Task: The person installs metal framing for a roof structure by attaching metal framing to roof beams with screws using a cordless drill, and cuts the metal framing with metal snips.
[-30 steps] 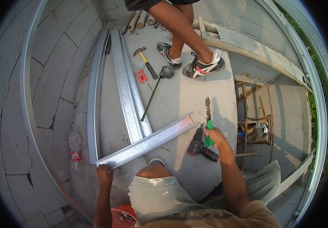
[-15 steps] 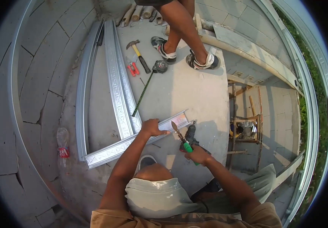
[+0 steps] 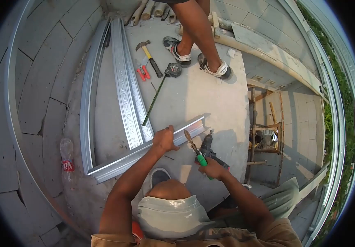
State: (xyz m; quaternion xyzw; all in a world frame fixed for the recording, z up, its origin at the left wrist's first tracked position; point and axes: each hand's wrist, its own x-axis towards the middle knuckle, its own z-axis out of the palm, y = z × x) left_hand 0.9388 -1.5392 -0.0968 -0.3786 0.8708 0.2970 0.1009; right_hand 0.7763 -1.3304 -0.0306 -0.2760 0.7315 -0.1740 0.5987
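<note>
My left hand (image 3: 164, 139) is closed around the upper edge of a short silver metal channel (image 3: 122, 164), which is tilted so its long side stands up. The channel runs diagonally across the floor, its left end near other profiles. My right hand (image 3: 214, 168) grips green-handled snips (image 3: 202, 159), with the blades pointing up and left beside the channel's right part. Below that hand, a dark cordless drill (image 3: 207, 143) lies on the concrete. Two long embossed metal profiles (image 3: 124, 88) reach away from the channel, and a tape measure (image 3: 173, 70) lies with its blade drawn out.
A hammer (image 3: 149, 57) and a red tool (image 3: 143, 73) lie beyond the profiles. Another person's shoes (image 3: 215, 68) stand at the far side. The slab drops off on the right beside wooden scaffolding (image 3: 265, 150). A plastic bottle (image 3: 67, 158) lies at left by the block wall (image 3: 6, 156).
The channel has been rolled up toward its edge by my left hand, its right end rising slightly. The other person's foot has shifted. My right hand keeps hold of the snips.
</note>
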